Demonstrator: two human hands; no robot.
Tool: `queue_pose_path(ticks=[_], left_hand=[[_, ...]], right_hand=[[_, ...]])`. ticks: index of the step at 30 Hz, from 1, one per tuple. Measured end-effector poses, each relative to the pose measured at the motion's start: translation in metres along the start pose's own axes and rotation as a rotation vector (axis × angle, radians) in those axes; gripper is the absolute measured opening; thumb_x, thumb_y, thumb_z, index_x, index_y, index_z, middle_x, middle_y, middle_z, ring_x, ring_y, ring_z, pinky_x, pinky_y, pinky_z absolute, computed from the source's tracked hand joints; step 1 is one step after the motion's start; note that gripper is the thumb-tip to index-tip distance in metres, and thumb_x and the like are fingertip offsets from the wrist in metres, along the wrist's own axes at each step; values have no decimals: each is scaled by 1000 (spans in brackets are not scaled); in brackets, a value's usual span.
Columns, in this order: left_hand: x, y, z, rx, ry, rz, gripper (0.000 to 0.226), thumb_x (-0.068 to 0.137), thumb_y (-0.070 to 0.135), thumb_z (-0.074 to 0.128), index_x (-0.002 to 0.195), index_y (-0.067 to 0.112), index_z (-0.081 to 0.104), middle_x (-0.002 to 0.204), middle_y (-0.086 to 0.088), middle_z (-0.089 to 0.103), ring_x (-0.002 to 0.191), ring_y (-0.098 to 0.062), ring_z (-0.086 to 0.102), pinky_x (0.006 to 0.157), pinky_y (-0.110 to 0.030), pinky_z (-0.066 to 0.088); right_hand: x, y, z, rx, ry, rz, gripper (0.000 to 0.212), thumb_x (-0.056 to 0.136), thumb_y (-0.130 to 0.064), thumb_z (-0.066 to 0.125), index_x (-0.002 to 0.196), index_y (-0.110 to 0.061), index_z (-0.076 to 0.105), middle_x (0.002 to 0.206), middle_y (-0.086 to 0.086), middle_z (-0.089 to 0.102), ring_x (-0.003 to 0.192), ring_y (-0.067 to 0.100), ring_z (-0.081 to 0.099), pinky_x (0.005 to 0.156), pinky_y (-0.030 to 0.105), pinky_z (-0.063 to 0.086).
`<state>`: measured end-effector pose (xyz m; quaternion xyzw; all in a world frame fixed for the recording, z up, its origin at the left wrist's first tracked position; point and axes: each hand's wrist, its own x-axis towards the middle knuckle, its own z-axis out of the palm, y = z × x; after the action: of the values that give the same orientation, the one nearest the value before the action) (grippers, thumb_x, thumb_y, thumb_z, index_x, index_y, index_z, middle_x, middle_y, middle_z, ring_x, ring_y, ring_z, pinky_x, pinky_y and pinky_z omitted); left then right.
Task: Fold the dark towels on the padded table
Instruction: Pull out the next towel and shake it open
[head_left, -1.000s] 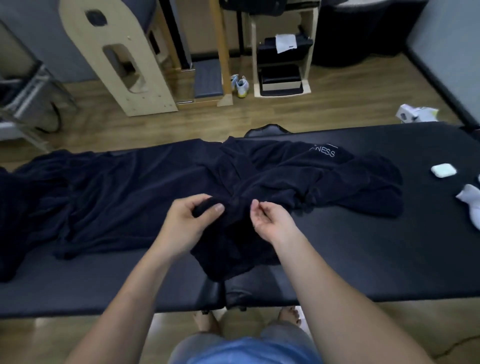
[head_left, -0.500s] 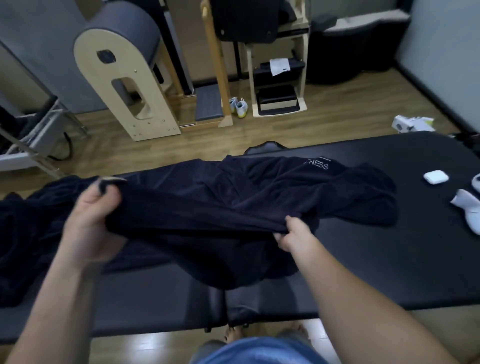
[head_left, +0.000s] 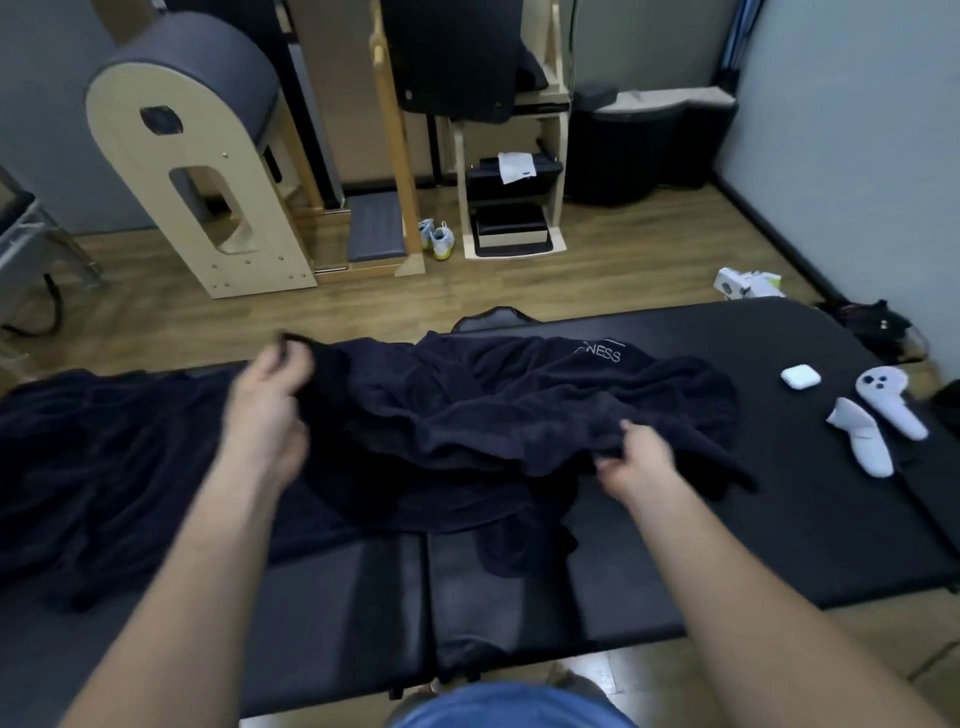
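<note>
A dark navy towel (head_left: 493, 410) with white lettering lies crumpled across the middle of the black padded table (head_left: 779, 525). My left hand (head_left: 267, 400) grips one corner of it, lifted at the far left of the bunch. My right hand (head_left: 634, 460) pinches its near edge further right, low over the table. The towel hangs stretched and slack between both hands, and part of it drapes toward the table's near edge. More dark towel cloth (head_left: 98, 467) is heaped over the table's left end.
A white earbud case (head_left: 800, 375) and two white controllers (head_left: 891, 408) lie on the table's right part. Beyond the table is wooden floor with an arched wooden barrel (head_left: 192, 171), a wooden shelf unit (head_left: 511, 208) and a pair of shoes (head_left: 436, 240).
My hands, close together on a bunched corner a second ago, have spread apart. The left hand carried its corner up and left; the right slid along the edge to the right.
</note>
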<state>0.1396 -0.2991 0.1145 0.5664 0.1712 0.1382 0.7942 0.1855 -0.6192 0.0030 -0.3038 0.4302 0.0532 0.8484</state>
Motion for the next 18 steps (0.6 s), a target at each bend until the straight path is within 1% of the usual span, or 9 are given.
queue_pose_path(ticks=[1,2,4,6,9,11,13,15,18], left_hand=[[-10,-26,23,156,-160,-61,18,96,15,59,84,17,72,95,-3,71,95,-22,64,89,-37,51],[-20,-52,36,279,-293,-130,13,94,11,61,88,14,72,97,-2,72,95,-20,65,88,-33,50],[-35,-101,55,479,-490,-177,11,90,8,67,94,12,76,108,0,72,101,-18,68,92,-30,50],[-43,-125,62,674,-560,-131,7,88,15,70,88,17,77,105,3,68,97,-15,66,89,-26,49],[-42,-134,60,937,-523,-66,9,89,25,70,82,30,74,91,11,67,86,-2,61,76,-13,42],[-42,-135,55,954,-592,-101,11,89,25,70,81,32,73,85,14,70,84,-1,63,77,-16,45],[-41,-130,54,980,-613,-85,11,89,23,70,80,28,74,81,11,73,79,-1,64,73,-14,43],[-35,-124,50,958,-537,-23,13,88,19,71,76,24,74,74,9,72,71,1,61,69,-14,42],[-27,-105,41,844,-539,-63,17,90,15,69,74,21,73,73,6,73,70,-1,63,72,-20,49]], right_hand=[[-14,24,15,4,-97,104,17,100,-11,47,91,-10,61,67,10,72,54,23,70,41,31,55],[-29,46,27,-38,-178,203,23,102,-17,46,93,-6,64,69,13,73,55,24,71,45,32,57],[-47,79,27,-150,-332,294,39,102,-30,42,103,-1,68,88,18,75,76,27,74,67,34,60],[-50,90,17,-275,-390,305,46,100,-38,41,116,-4,67,110,17,72,102,29,70,92,39,53],[-45,89,8,-553,-324,229,47,98,-47,39,121,-15,66,116,8,72,112,26,65,102,44,46],[-42,94,6,-686,-246,147,44,95,-49,43,122,-20,63,118,3,70,110,24,64,101,48,46],[-40,98,4,-704,-153,58,34,95,-42,48,113,-19,65,109,4,71,100,25,65,90,44,52],[-31,96,-5,-592,-28,48,20,96,-29,50,98,-16,65,95,8,70,86,26,65,68,36,54],[-7,75,-33,-261,95,148,13,100,-8,46,96,-5,58,76,15,67,72,25,61,47,32,55]])
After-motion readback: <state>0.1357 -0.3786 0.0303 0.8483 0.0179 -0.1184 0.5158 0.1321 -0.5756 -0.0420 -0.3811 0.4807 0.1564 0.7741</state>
